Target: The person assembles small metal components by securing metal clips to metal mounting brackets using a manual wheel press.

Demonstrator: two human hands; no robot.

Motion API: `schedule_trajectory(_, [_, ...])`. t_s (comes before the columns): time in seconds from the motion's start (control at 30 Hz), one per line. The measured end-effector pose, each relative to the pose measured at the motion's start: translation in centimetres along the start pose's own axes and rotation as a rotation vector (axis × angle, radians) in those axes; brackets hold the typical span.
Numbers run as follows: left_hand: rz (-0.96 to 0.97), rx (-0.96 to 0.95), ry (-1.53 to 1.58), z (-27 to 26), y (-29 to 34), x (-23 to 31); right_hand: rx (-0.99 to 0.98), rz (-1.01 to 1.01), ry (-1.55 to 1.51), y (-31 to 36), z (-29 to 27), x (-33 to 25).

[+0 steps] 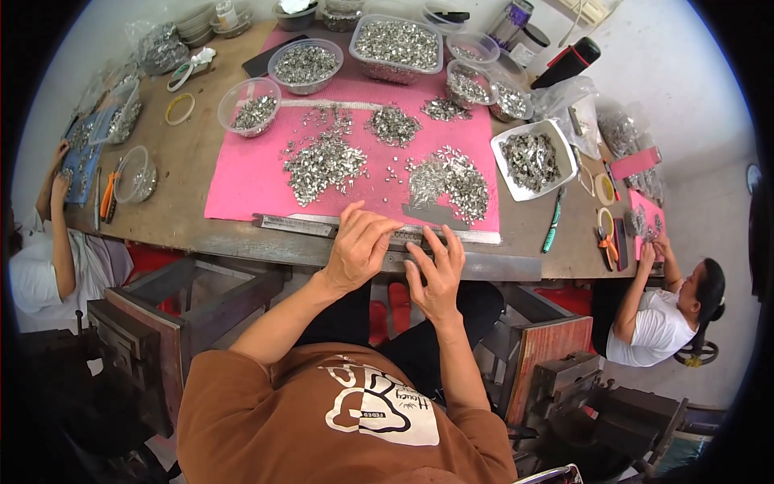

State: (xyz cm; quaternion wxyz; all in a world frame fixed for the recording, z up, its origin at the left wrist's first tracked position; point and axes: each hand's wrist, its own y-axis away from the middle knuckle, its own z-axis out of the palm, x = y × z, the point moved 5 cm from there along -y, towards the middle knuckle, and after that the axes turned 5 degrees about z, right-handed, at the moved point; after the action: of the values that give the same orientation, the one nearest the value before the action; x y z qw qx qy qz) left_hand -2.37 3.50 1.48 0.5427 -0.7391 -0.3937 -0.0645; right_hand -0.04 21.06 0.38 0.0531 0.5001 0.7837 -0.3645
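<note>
My left hand (359,247) is at the table's front edge, fingers bent and pressed together over a long metal strip (294,227) with ruler-like markings. Just right of it, my right hand (439,278) has its thumb and fingers curled inward against the same strip. Whatever lies between my fingertips is too small or hidden to make out. Beyond my hands, on a pink mat (242,185), lie a large heap of small silvery metal pieces (324,167) and another heap (465,187) at the right. A grey flat plate (435,216) sits by the right heap.
Plastic tubs of metal pieces, including a rectangular tub (398,48), line the back. A white square dish (534,157) and green-handled tool (553,222) stand right. Co-workers sit at the left (56,274) and right (657,319). Orange-handled pliers (108,198) lie left.
</note>
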Motion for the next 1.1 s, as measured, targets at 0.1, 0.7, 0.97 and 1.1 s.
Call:
schedule_trajectory(0.1, [0.008, 0.003, 0.001, -0.1, 0.0, 0.0, -0.039, -0.047, 0.023, -0.1, 0.3, -1.3])
schedule_trajectory(0.7, [0.011, -0.181, -0.147, -1.0, 1.1, 0.4, 0.0, -0.007, -0.069, -0.4, -0.9, -0.3])
schedule_trajectory(0.97, [0.014, -0.193, -0.222, -0.3, 1.5, 0.7, 0.078, 0.047, -0.119, -0.5, -0.9, 0.0])
schedule_trajectory(1.1, [-0.025, -0.205, -0.231, 0.0, 1.1, 1.2, 0.086, 0.045, -0.12, -0.2, -0.6, 0.4])
